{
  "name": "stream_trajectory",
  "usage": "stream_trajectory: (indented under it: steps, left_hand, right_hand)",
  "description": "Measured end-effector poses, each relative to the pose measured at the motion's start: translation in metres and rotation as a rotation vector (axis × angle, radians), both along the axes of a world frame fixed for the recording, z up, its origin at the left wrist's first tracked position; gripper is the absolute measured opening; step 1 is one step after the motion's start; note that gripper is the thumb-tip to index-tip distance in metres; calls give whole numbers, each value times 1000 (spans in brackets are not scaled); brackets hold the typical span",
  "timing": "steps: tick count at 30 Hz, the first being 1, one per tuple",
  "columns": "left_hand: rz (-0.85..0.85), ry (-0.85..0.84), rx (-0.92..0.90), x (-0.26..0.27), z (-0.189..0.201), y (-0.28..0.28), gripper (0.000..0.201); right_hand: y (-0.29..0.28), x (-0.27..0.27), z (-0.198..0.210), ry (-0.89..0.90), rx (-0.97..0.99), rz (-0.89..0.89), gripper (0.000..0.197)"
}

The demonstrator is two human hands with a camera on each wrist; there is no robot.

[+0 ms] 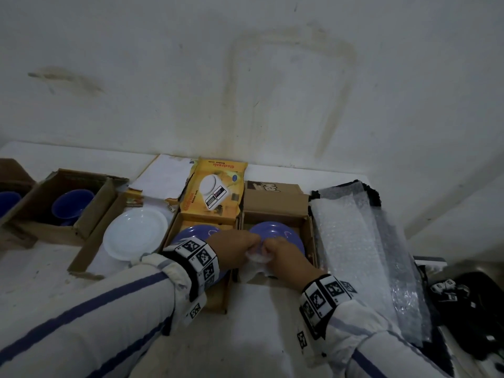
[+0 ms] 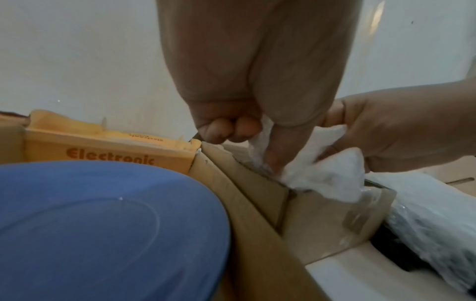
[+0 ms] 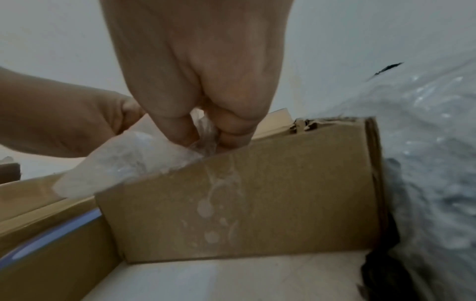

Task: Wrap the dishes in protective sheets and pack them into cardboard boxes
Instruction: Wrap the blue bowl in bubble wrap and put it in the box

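Hands (image 1: 238, 248) (image 1: 286, 257) curled together, seemingly pinching white sheet (image 1: 260, 257) over box (image 1: 311, 230)

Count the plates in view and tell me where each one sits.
3. A white plate in the open box at left, a blue plate in the yellow scale box, another blue plate in the brown box under the hands. Others may be hidden.

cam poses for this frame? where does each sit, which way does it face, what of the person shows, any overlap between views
Head: above, looking forward and down at the table and boxes; both sleeved forearms, left hand and right hand show.
Left wrist: low beside the blue plate, looking along the left hand; the right hand enters from the side.
Right wrist: low outside the cardboard box, looking along the right hand.
Shared: both wrist views show both hands pinching the white sheet.
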State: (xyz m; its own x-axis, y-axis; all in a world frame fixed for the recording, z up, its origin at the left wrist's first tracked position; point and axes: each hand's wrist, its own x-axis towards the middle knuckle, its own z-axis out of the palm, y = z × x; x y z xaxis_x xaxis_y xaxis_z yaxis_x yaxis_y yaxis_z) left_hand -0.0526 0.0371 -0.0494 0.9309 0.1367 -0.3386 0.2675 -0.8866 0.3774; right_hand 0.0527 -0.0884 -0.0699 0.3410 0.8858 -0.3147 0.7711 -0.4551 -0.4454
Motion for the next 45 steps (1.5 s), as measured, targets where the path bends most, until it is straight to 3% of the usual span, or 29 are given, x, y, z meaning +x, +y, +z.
stream_trajectory:
  steps: [2,5,7,10,15,20,24,27,31,35,37,41,45]
  left_hand:
    - [-14,-11,11,1,-4,1,15]
    - [-20,-6,0,3,-7,2,23]
    - [-57,5,-18,2,-5,5,22]
    - [-143,25,29,-4,-1,11,18]
    - [-225,68,261,-2,4,13,37]
    - [-232,52,309,4,3,11,26]
    - [-238,82,280,4,6,11,27]
    - [-244,143,244,2,4,11,50]
    - [-218,192,259,2,-4,12,45]
    - [-399,294,403,2,1,4,40]
    - [-415,285,425,1,0,0,36]
    - [-433,259,471,-1,-2,-4,35]
    - [-423,213,433,-2,1,2,31]
  right_hand:
    - [-1,1,3,40,-68,8,22]
    - [-4,-1,11,230,-42,-21,8]
    - [-3,-1,11,292,-61,-19,10]
    - [2,-2,6,228,-119,0,18]
    - [7,-5,1,192,-47,-48,20]
    - [8,0,6,203,-46,-49,19]
    - [11,-3,12,255,-163,91,25]
    - [13,-11,9,127,-259,267,31]
    - [12,-8,6,122,-279,271,35]
    - [5,-1,6,204,-210,133,28]
    - [4,-1,6,198,-221,161,25]
    - [9,-12,9,14,-338,342,33]
    - [6,-13,6,-21,-341,352,37]
